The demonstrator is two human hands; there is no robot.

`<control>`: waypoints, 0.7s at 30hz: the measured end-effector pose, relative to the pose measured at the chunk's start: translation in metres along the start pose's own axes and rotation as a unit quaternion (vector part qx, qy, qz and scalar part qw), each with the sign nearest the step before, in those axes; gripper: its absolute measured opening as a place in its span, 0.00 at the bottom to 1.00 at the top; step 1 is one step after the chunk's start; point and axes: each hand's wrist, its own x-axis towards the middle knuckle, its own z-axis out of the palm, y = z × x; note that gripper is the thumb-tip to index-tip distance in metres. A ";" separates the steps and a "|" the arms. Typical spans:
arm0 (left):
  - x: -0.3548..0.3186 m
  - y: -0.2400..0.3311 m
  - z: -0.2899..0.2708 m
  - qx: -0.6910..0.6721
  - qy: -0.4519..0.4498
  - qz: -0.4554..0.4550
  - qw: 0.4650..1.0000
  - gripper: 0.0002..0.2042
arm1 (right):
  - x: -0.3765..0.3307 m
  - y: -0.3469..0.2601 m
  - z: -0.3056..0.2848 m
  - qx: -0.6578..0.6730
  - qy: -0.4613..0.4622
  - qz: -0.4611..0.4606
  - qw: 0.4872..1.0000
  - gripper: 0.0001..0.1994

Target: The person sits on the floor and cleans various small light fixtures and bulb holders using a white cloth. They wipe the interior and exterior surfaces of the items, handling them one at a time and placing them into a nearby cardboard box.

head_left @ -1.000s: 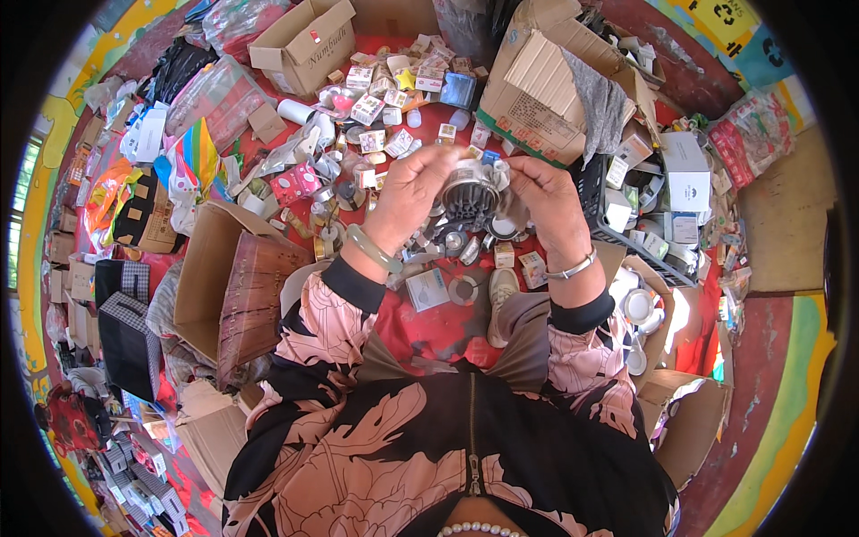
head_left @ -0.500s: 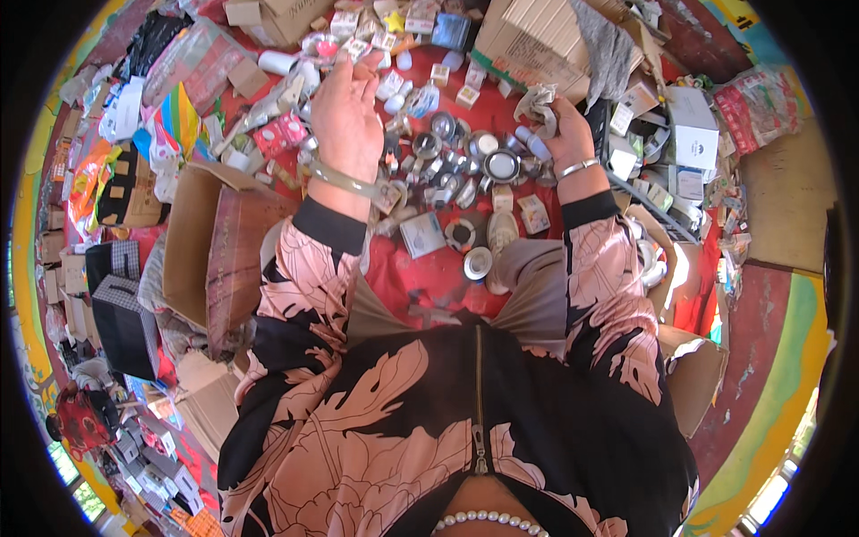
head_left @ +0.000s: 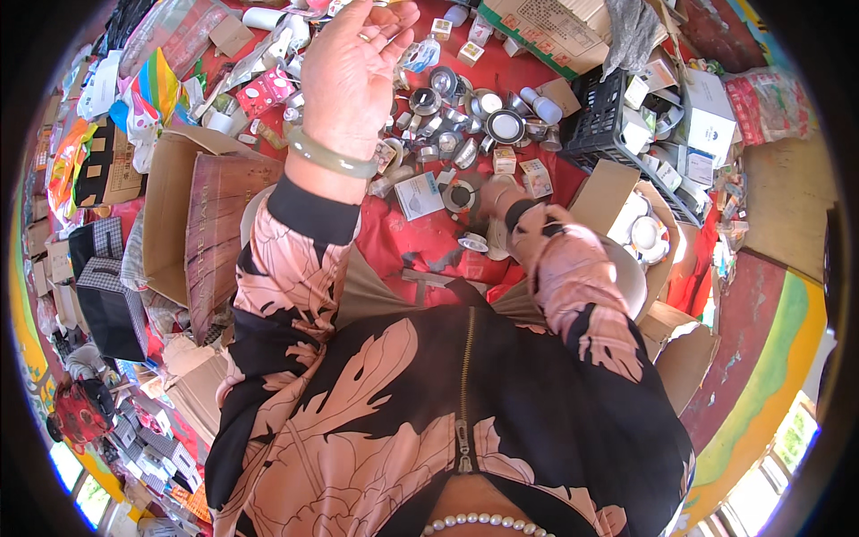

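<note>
The left hand (head_left: 353, 67) is raised in the upper middle of the frame, fingers loosely curled and apart, a ring on one finger and a pale green bangle (head_left: 331, 157) at the wrist; it grasps nothing that can be seen. The right hand (head_left: 494, 195) is low, right of centre, mostly hidden behind its own patterned sleeve, reaching down at a round silver ring fitting (head_left: 461, 195) on the red cloth (head_left: 403, 242); whether it is clenched on anything cannot be told. Just beside that fitting, to the left, lies a small white printed box (head_left: 418, 194). Above the right hand a cluster of round silver lamp fittings (head_left: 465, 116) is spread over the cloth, with small white cartons among them. Further to the upper right stands a black plastic crate (head_left: 613, 121), and below it an open cardboard box (head_left: 626, 228) holding white round fixtures. At the left of the frame lies a large open cardboard box (head_left: 183, 215), with coloured plastic bags (head_left: 148, 94) above it.
</note>
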 end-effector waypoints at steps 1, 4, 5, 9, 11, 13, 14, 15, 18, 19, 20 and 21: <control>0.000 -0.001 0.000 0.009 0.003 -0.008 1.000 0.10 | 0.009 0.000 0.033 -0.011 -0.026 -0.005 1.000 0.17; 0.007 -0.004 -0.001 0.020 0.019 -0.029 0.999 0.10 | 0.078 0.019 0.159 -0.018 -0.028 -0.042 0.999 0.12; 0.007 -0.006 -0.001 0.012 0.028 -0.024 0.999 0.10 | 0.072 -0.004 0.167 -0.085 0.024 0.016 0.996 0.10; 0.008 -0.016 0.001 0.018 0.026 -0.041 0.999 0.10 | 0.045 -0.025 0.143 -0.101 0.010 -0.016 0.995 0.10; 0.006 -0.019 0.006 0.010 0.052 -0.059 0.997 0.09 | 0.042 -0.025 0.138 -0.090 -0.005 -0.048 0.995 0.10; 0.009 -0.018 0.004 0.028 0.040 -0.057 0.997 0.09 | 0.045 -0.017 0.127 -0.023 0.018 -0.052 0.998 0.10; 0.009 -0.019 0.004 0.040 0.052 -0.059 0.996 0.09 | 0.039 -0.014 0.107 0.032 0.038 -0.037 0.998 0.11; 0.008 -0.022 0.005 0.050 0.061 -0.065 0.995 0.09 | 0.030 -0.007 0.085 0.089 0.057 -0.017 0.994 0.12; 0.006 -0.027 -0.002 0.103 0.006 -0.070 0.992 0.09 | -0.011 0.017 -0.029 0.185 0.031 -0.034 0.982 0.11; 0.005 -0.029 0.001 0.123 -0.012 -0.077 0.989 0.09 | -0.026 0.034 -0.054 0.211 0.086 -0.095 0.969 0.09; 0.002 -0.029 0.005 0.179 -0.034 -0.083 0.980 0.09 | -0.038 0.048 -0.082 0.226 0.137 -0.163 0.951 0.08; 0.000 -0.030 0.009 0.257 -0.074 -0.081 0.960 0.12 | -0.053 0.055 -0.102 0.231 0.218 -0.298 0.900 0.07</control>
